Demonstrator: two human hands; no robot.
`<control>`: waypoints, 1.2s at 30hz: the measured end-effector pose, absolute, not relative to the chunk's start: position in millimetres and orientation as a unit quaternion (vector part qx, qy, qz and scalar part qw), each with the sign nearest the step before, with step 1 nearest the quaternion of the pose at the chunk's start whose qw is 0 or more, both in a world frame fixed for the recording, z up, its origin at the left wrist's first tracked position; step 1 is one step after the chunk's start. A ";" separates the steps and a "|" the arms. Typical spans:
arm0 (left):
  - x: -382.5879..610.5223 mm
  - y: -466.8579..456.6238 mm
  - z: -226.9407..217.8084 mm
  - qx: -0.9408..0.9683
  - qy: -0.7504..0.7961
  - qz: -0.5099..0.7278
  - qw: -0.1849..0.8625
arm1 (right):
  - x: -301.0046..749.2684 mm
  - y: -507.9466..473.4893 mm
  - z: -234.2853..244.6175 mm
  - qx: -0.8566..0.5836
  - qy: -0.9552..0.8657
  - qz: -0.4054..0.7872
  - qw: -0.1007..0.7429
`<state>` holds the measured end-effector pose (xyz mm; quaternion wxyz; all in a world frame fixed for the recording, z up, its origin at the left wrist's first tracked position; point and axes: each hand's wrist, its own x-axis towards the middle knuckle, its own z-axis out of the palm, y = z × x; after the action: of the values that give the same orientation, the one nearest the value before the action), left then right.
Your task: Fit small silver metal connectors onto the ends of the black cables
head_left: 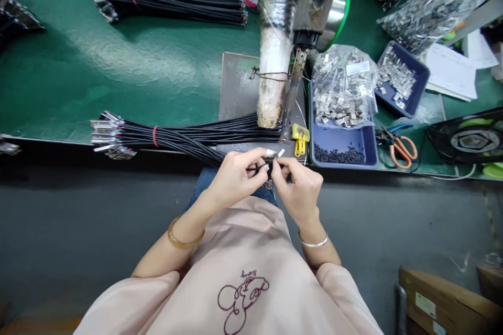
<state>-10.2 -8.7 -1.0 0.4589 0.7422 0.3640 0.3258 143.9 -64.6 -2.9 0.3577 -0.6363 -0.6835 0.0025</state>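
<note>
My left hand (236,175) and my right hand (299,184) meet at the front edge of the green bench, fingers pinched together. Between the fingertips is the end of a thin black cable (259,167) and a small metal shell (280,153). The left hand pinches the cable end; the right hand pinches the metal part against it. A bundle of black cables (176,137) tied with a red band lies on the bench just left of the hands, its metal-tipped ends pointing left.
A wrapped machine column (275,57) stands above the hands. To the right are a blue tray (346,144) with a bag of metal shells, a smaller blue tray (401,81), orange-handled scissors (401,147) and a fan (471,141). A second cable bundle (173,5) lies far back.
</note>
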 end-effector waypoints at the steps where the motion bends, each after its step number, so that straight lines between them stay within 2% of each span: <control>1: -11.0 -8.5 -1.1 0.744 0.362 0.324 0.460 | 141.8 -63.8 -3.3 -0.635 -0.685 0.004 0.357; 6: -18.1 -5.1 0.7 0.752 0.329 0.314 0.478 | 155.8 -71.0 12.7 -0.599 -0.707 0.050 0.372; 9: -21.0 -2.1 1.9 0.748 0.320 0.307 0.494 | 188.9 -72.6 27.2 -0.643 -0.672 -0.011 0.367; 11: -20.2 -1.1 2.3 0.739 0.320 0.312 0.504 | 216.8 -63.2 31.0 -0.697 -0.639 -0.068 0.318; 14: -15.4 -1.9 2.5 0.719 0.315 0.329 0.524 | 254.9 -34.7 25.0 -0.722 -0.652 -0.063 0.224; 20: -6.5 -5.6 3.8 0.690 0.355 0.319 0.545 | 277.9 3.4 11.7 -0.721 -0.667 0.022 0.184; 23: -4.5 -5.7 4.3 0.667 0.363 0.331 0.560 | 260.8 -10.6 16.8 -0.715 -0.652 0.024 0.252; 26: -3.0 -5.0 3.0 0.647 0.376 0.371 0.549 | 231.7 -36.6 22.2 -0.706 -0.572 0.067 0.413; 28: -2.7 -4.6 1.7 0.644 0.388 0.384 0.535 | 210.4 -52.9 22.2 -0.682 -0.531 0.111 0.490; 32: -3.5 -3.9 2.4 0.653 0.392 0.366 0.534 | 175.1 -70.0 11.7 -0.635 -0.542 0.227 0.502; 36: -4.3 -3.2 5.5 0.683 0.373 0.342 0.526 | 159.0 -67.5 -2.4 -0.622 -0.589 0.150 0.494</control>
<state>-4.3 -3.2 5.5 0.5263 0.6831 0.3731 0.3423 159.0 -67.5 -2.4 0.4936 -0.6221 -0.5889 0.1501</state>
